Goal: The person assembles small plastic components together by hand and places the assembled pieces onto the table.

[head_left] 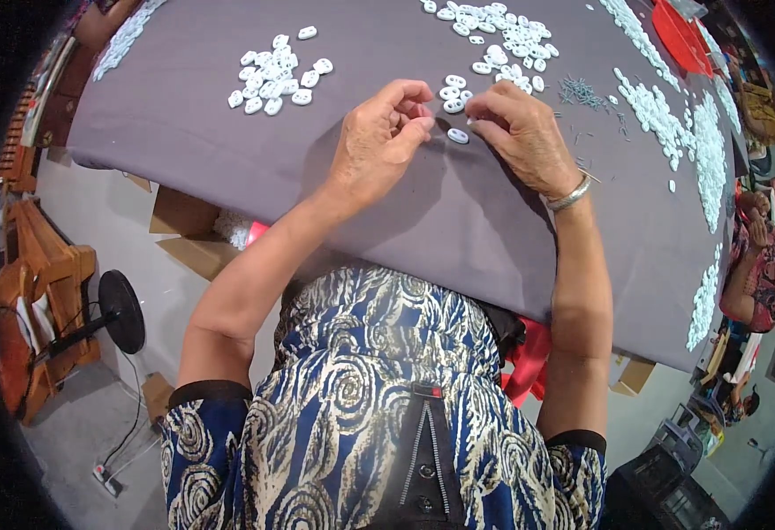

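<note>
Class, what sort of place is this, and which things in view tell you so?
Probably a small workshop or a work corner at home: white parts lie in piles on a cloth-covered table, with thin grey pieces near some.

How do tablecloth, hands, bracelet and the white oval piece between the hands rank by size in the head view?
1. Grey tablecloth
2. Left hand, right hand: too alike to rank
3. Silver bracelet
4. White oval piece
</note>
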{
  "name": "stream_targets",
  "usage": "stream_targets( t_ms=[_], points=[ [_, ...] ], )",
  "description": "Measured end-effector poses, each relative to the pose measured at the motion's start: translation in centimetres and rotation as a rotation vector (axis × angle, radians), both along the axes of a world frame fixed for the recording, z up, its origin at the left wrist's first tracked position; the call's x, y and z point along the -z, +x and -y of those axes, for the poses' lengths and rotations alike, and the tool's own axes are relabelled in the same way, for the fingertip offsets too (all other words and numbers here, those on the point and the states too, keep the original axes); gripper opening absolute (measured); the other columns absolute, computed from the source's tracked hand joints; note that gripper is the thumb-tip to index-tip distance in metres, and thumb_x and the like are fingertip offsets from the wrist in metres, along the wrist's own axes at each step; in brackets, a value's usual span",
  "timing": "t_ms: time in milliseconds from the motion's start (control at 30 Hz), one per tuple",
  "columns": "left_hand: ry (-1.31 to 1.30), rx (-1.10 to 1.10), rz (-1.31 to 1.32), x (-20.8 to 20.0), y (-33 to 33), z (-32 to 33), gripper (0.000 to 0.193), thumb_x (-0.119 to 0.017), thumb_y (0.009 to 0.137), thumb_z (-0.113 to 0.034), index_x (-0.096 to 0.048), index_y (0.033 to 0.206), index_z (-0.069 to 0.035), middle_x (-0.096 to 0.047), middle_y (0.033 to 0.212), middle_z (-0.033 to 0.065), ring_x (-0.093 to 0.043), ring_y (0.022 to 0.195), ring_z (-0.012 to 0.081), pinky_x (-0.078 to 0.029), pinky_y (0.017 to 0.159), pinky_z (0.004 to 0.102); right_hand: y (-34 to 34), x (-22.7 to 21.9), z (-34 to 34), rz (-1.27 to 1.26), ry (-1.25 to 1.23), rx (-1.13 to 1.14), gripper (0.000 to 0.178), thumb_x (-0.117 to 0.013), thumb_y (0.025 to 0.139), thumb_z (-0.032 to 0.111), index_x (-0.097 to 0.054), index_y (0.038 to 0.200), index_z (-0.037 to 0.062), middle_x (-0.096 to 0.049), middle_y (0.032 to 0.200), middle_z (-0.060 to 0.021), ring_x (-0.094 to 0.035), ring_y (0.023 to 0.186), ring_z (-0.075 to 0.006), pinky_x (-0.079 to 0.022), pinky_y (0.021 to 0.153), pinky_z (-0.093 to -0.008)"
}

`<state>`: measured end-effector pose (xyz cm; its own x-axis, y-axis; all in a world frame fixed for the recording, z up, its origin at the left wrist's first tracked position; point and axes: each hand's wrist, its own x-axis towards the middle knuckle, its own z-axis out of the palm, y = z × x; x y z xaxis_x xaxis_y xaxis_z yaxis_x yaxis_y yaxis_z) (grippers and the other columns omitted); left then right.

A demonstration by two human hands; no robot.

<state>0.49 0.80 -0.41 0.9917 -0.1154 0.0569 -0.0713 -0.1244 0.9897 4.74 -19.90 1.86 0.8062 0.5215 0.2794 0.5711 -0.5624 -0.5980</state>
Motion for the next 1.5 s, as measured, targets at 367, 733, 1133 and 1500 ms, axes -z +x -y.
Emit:
stream_targets(
  t_ms=[367, 733, 1133, 1500],
  points=[
    [-0.103, -0.05, 0.056, 0.1, -0.2, 0.5, 0.02, -0.06, 0.086, -0.004, -0.059, 0.105, -0.001, -0.062, 0.084, 0.0038, -0.059, 0.072, 0.0088, -0.05, 0.067, 0.0235, -0.5, -0.5, -0.4, -0.195, 0.081, 0.114, 0.014, -0.063, 0.082, 0.006, -0.062, 0.095, 0.0013, -0.059, 0.073, -0.0058, -0.055, 0.067, -0.0139, -0.046, 0.063, -0.0279],
    [-0.093, -0.023, 0.134, -0.3, -0.6, 0.9, 0.031, -0.064, 0.082, -0.001, -0.056, 0.112, -0.003, -0.061, 0.084, 0.0035, -0.06, 0.077, 0.0089, -0.051, 0.067, 0.0232, -2.3, -0.8, -3.5, -0.75, 0.73, 0.149, 0.009, -0.065, 0.088, 0.011, -0.065, 0.092, 0.003, -0.059, 0.076, 0.0038, -0.048, 0.065, -0.0027, -0.038, 0.057, -0.018],
    [-0.034, 0.034, 0.064, -1.4, -0.7, 0.1, 0.036, -0.061, 0.088, 0.002, -0.051, 0.122, 0.0, -0.059, 0.091, 0.0022, -0.055, 0.081, 0.005, -0.047, 0.071, 0.0188, -2.3, -0.6, -3.1, -0.678, 0.669, 0.156, 0.012, -0.065, 0.088, 0.013, -0.067, 0.091, 0.0009, -0.061, 0.075, 0.0036, -0.05, 0.062, -0.0011, -0.04, 0.052, -0.016],
    [-0.123, -0.003, 0.053, -0.6, -0.3, 0.1, 0.029, -0.06, 0.087, -0.001, -0.054, 0.115, -0.002, -0.06, 0.082, 0.001, -0.055, 0.073, 0.004, -0.047, 0.063, 0.0194, -2.5, -0.5, -3.2, -0.745, 0.631, 0.142, 0.01, -0.063, 0.089, 0.013, -0.065, 0.09, 0.0023, -0.063, 0.076, 0.0015, -0.049, 0.06, -0.0021, -0.039, 0.052, -0.0168]
  ],
)
